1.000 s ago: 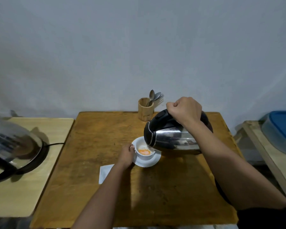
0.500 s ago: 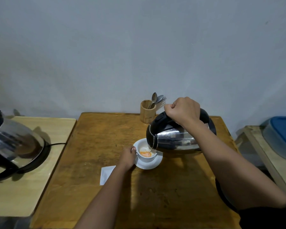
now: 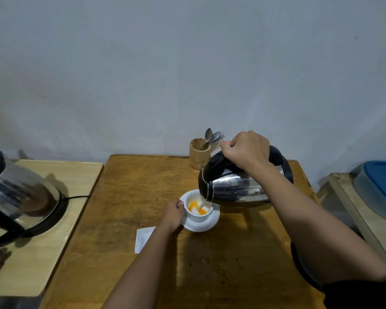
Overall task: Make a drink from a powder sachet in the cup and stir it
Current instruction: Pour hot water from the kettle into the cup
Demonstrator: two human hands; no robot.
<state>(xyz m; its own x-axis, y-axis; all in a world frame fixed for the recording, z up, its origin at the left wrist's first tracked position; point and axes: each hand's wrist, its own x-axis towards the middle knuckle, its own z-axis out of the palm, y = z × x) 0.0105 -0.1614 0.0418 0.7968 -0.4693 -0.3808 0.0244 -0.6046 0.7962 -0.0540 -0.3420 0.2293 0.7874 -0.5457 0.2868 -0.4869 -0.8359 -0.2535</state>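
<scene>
A white cup (image 3: pixel 198 216) stands on a white saucer (image 3: pixel 210 224) in the middle of the wooden table (image 3: pixel 125 192). Orange and white powder lies inside it. My left hand (image 3: pixel 173 214) holds the cup at its left side. My right hand (image 3: pixel 246 148) grips the black handle of a steel kettle (image 3: pixel 236 188), tilted with its spout over the cup; a thin stream of water falls in. A white sachet (image 3: pixel 144 238) lies flat left of my left forearm, partly hidden by it.
A wooden holder (image 3: pixel 199 156) with spoons and a fork stands at the table's far edge. A second kettle (image 3: pixel 18 199) on its base sits on a lighter side table (image 3: pixel 60 230) at left. A blue-lidded container (image 3: pixel 381 188) rests on a stand at right.
The kettle has tipped further, and water now streams into the cup, spreading the orange powder. My left hand has stayed on the cup.
</scene>
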